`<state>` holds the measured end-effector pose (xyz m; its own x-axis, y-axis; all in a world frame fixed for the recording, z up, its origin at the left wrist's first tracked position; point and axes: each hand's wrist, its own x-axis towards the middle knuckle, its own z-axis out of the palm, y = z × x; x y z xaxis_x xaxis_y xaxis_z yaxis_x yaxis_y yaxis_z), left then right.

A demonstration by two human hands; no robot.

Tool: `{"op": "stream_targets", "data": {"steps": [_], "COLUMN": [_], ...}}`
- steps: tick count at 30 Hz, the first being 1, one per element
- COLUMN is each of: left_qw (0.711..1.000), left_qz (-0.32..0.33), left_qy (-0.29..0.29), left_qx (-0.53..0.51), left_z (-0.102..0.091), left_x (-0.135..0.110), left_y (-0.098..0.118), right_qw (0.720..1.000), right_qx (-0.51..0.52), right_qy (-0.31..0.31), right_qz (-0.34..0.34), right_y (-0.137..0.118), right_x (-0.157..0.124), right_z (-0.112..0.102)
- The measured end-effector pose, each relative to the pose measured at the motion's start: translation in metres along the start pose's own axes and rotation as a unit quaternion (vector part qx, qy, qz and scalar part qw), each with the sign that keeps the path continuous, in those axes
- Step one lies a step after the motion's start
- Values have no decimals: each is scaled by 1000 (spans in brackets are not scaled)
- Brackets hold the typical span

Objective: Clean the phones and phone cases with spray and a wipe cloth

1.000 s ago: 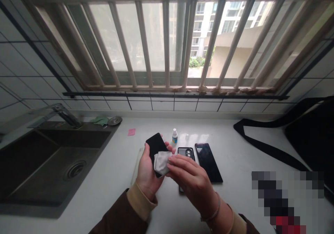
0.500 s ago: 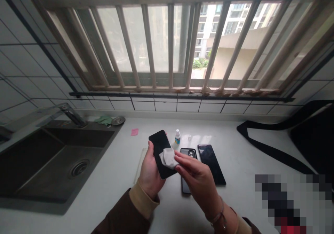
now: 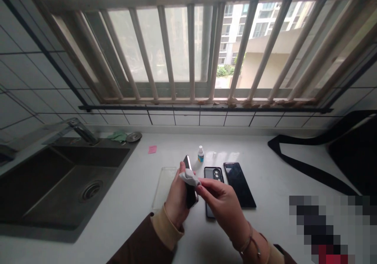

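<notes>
My left hand (image 3: 176,201) is closed around a dark smartphone (image 3: 192,196), which is tilted so its edge faces up toward me. Pinched in the fingers of my right hand (image 3: 222,201) is a light grey cloth (image 3: 189,177), lying against the phone's upper part and edge. Partly behind my right hand, a black phone case (image 3: 209,173) with camera cut-outs lies on the counter. Right of it is a second dark phone (image 3: 238,183), lying flat. A clear phone case (image 3: 161,184) lies left of my left hand, which covers part of it.
A small white bottle (image 3: 200,154) with a coloured label stands behind the phones, beside a small clear cap (image 3: 214,154). A pink note (image 3: 152,149) lies to its left. The sink (image 3: 66,232) takes up the left side. A black strap (image 3: 312,169) lies at right.
The phone has been turned from screen facing me to nearly edge-on. The cloth has shifted from the screen's lower part to the edge. More of the clear case shows.
</notes>
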<state>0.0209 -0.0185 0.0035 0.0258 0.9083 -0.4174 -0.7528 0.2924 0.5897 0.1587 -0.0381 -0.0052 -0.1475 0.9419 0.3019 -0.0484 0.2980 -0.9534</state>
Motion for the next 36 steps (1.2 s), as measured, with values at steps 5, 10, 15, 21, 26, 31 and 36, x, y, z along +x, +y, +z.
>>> {"op": "stream_targets", "data": {"steps": [5,10,15,21,26,31,36], "left_qw": [997,981,975,972,960,954,951], "left_qz": [-71,-114,-130,-139,-165,-197,-210], "left_qy": [-22,-130,-140,-136,-169,-173,-172], "left_qx": [15,-89,-113,-132,-148,-149,-146], "left_z": [5,13,9,2,2,4,1], "left_x": [-7,-10,-8,-6,-9,-12,-8], "left_y": [0,9,7,6,10,11,4], "right_qw": [999,993,967,914,916,922,924], "right_qx": [-24,-20,-219,-336,-320,-320,-338], "right_qy": [-13,103,93,-24,21,40,95], "right_qz": [-39,46,-87,-227,-241,-214,-152], "right_y": [-6,-2,-3,-8,-7,-6,-2], "right_x": [-2,1,4,4,3,5,12], "right_z": [0,-11,-16,-13,-13,-14,-28]}}
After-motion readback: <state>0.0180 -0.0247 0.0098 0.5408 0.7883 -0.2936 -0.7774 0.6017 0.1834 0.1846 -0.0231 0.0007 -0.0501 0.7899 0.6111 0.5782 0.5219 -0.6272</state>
